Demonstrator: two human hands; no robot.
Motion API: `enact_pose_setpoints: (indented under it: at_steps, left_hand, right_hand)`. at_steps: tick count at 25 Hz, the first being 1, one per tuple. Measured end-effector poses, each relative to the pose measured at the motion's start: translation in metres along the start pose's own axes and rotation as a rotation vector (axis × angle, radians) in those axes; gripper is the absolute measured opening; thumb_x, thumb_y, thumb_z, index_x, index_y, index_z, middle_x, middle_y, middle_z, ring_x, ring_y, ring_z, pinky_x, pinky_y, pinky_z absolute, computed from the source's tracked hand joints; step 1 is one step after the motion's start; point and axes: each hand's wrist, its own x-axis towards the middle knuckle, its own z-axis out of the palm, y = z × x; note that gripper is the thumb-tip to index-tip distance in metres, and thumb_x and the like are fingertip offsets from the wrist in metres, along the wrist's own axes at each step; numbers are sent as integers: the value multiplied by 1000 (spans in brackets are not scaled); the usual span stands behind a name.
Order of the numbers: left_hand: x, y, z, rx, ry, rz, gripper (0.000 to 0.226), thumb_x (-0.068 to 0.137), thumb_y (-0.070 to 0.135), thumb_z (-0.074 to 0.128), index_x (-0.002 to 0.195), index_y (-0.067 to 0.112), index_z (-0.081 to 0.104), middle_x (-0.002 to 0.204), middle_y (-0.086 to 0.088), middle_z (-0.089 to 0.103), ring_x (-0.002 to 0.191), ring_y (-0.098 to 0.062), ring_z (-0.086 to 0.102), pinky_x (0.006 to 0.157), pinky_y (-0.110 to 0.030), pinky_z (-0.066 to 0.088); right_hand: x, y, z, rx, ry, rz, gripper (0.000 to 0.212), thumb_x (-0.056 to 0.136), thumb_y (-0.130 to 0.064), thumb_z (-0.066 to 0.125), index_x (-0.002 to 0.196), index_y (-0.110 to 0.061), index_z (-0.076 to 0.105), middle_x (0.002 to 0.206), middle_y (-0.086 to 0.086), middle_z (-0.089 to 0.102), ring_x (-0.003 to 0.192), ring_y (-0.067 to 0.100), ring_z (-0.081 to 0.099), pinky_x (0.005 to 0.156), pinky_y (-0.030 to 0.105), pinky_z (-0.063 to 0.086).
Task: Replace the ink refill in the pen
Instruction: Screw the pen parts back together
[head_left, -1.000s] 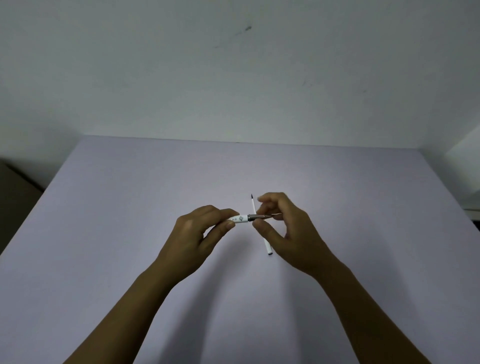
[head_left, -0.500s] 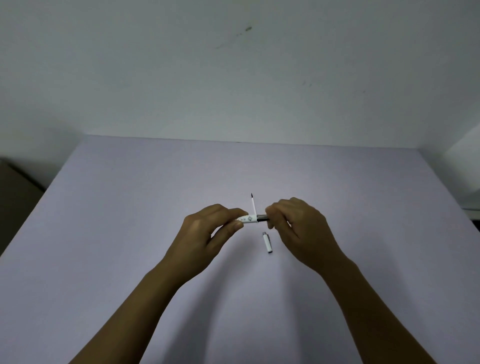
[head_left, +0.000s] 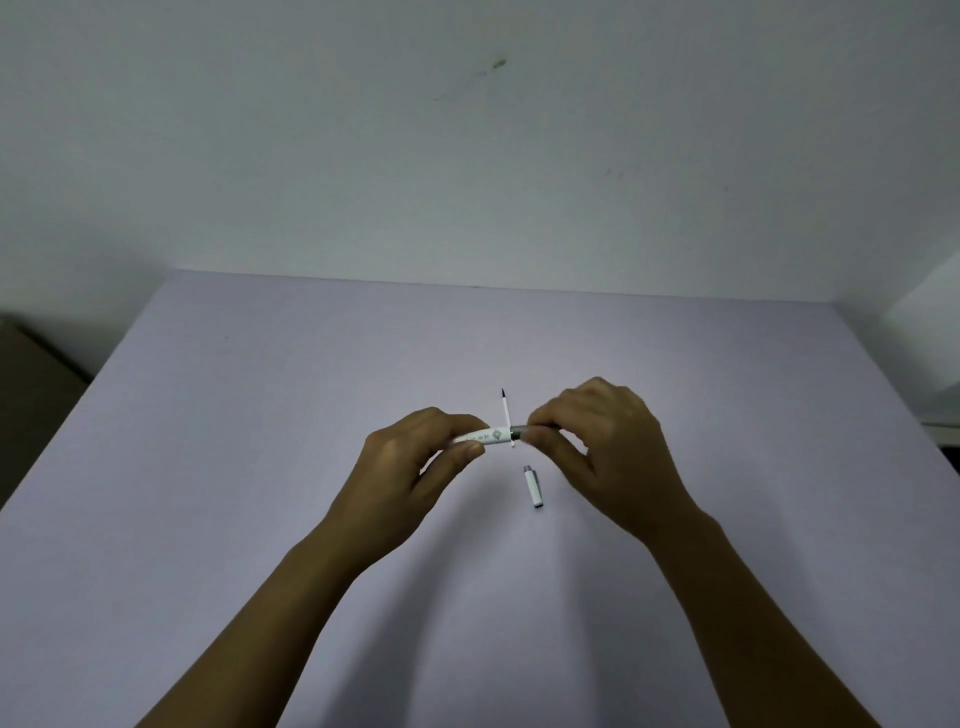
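Pen (head_left: 485, 435), light, rigid and slick: my left hand (head_left: 410, 467) pinches its white barrel, my right hand (head_left: 597, 447) grips the grey front section.

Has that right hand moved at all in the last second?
Yes. The right hand has rolled over the pen's dark end, knuckles now up, uncovering the white cap lying still on the table.

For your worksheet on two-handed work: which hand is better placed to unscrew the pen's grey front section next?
The right hand: its fingertips already pinch the grey front section, while the left hand grips the white barrel and steadies it.
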Motion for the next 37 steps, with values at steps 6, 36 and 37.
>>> enact_pose_setpoints:
  at_steps: [6, 36, 37]
  left_hand:
    - [-1, 1, -3, 18, 3, 13, 17, 88, 25, 55, 99, 22, 67, 67, 26, 50, 65, 6, 49, 60, -3, 33]
    - [-2, -16, -6, 99, -71, 69, 20, 88, 19, 55, 100, 12, 68, 74, 10, 60, 69, 7, 46, 66, -1, 32]
    - [-1, -19, -4, 88, -58, 50, 20, 87, 19, 55, 101, 12, 68, 74, 12, 58, 69, 10, 46, 65, -1, 32]
  right_hand:
    - [-1, -2, -1, 48, 13, -39, 23, 89, -37, 51, 86, -20, 67, 75, -6, 68, 71, 16, 58, 65, 30, 43]
    - [14, 0, 7, 34, -429, 46, 39, 90, -49, 28, 84, -32, 62, 76, -18, 60, 87, 5, 45, 73, 32, 21]
    - [15, 9, 11, 122, -451, 98, 40, 89, -51, 24, 90, -36, 62, 81, -23, 60, 88, 1, 44, 78, 30, 27]
